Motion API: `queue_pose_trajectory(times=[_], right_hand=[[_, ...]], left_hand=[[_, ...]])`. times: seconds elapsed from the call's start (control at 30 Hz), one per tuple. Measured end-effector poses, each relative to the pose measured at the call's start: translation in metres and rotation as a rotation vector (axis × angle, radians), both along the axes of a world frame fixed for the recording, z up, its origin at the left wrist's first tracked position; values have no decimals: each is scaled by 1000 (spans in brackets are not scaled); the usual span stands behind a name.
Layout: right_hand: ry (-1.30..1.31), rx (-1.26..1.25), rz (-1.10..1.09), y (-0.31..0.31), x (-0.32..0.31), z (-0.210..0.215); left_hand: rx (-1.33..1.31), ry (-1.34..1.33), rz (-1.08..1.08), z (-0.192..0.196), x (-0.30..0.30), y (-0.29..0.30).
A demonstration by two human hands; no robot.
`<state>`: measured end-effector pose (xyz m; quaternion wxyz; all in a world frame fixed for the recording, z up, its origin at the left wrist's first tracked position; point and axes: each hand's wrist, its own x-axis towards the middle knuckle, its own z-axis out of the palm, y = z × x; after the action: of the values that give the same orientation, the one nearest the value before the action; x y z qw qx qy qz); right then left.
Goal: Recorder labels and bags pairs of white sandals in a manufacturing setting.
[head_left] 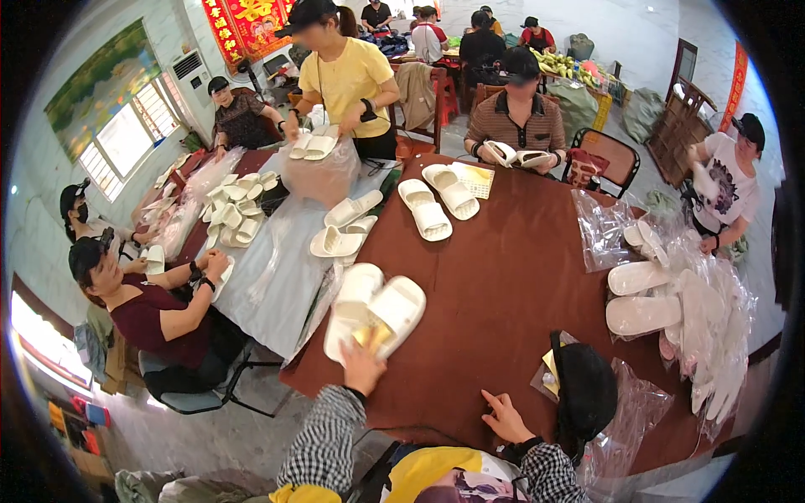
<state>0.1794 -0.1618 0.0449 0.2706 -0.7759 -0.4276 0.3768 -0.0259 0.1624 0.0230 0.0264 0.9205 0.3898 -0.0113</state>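
A pair of white slide slippers (400, 308) is tilted together above the near left part of the brown table (495, 285). My left hand (364, 369) grips them at their lower end, and a small yellow piece (375, 335) shows by my fingers. My right hand (506, 417) is at the near table edge, index finger stretched out, holding nothing. To its right lies a black cap (584, 381), with a clear plastic bag (633, 407) beside it. Farther off, another white pair (426, 210) rests next to a yellow printed sheet (474, 178).
Plastic-wrapped slippers (644, 314) and clear bags (713, 335) cover the table's right side. On the left, a table with a pale sheet (277, 251) carries a slipper heap (239, 210). Co-workers sit and stand around; one across the table holds slippers (532, 158).
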Motion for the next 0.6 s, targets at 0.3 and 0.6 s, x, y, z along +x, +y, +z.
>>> queue_pose_trajectory(times=[0.3,0.6], right_hand=[[-29,70,-26,3,3,-10],[297,140,71,-4,32,15]], left_hand=[[17,-282,175,12,40,48],[-291,-210,-284,-15,106,-109]])
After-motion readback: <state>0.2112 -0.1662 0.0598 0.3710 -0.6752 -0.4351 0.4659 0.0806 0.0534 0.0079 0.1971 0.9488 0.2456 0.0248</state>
